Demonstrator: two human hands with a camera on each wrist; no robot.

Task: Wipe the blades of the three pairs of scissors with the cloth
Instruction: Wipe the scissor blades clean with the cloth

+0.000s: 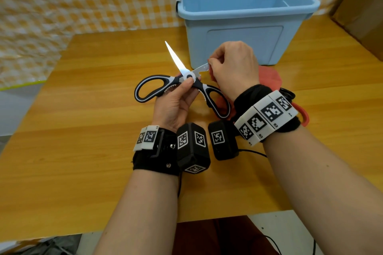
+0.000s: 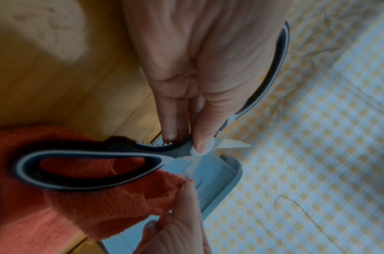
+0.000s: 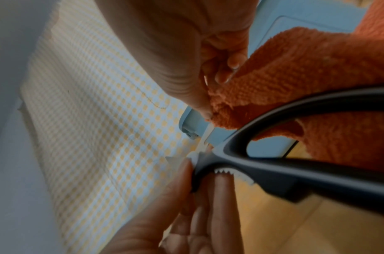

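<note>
1. Left hand (image 1: 176,101) pinches the scissors (image 1: 178,87) at the pivot, thumb on top and fingers underneath. My read: gripping at the pivot keeps both blades free and the pair steady.
2. Right hand (image 1: 232,68) is closed around the cloth (image 3: 295,68), pinching it onto the outer part of the right-pointing blade (image 1: 200,68). Blade tip is hidden inside cloth and fingers.
3. Scissors are spread wide open, held just above the table (image 1: 83,130). Other blade (image 1: 174,57) points up and away, bare. Probably opened so each blade can be wiped alone, with the edge turned away from the holding hand.
4. Cloth is orange terry; the rest hangs down behind the right handle loop and trails onto the table under the right wrist.
5. Judgement: wipe of this blade is under way; the bare blade is not yet covered by the cloth.
6. Another pair (image 1: 298,107), red and black handles, lies on the table behind the right wrist band, mostly hidden. Third pair: can't locate it.
7. Bin (image 1: 244,16), light blue plastic, stands just behind the hands; what shows of the inside looks empty.
8. Writing: no brand legible on scissors or bin. Wrist bands (image 1: 267,118) carry black-and-white square marker codes; the small characters beside them are too small to read.
</note>
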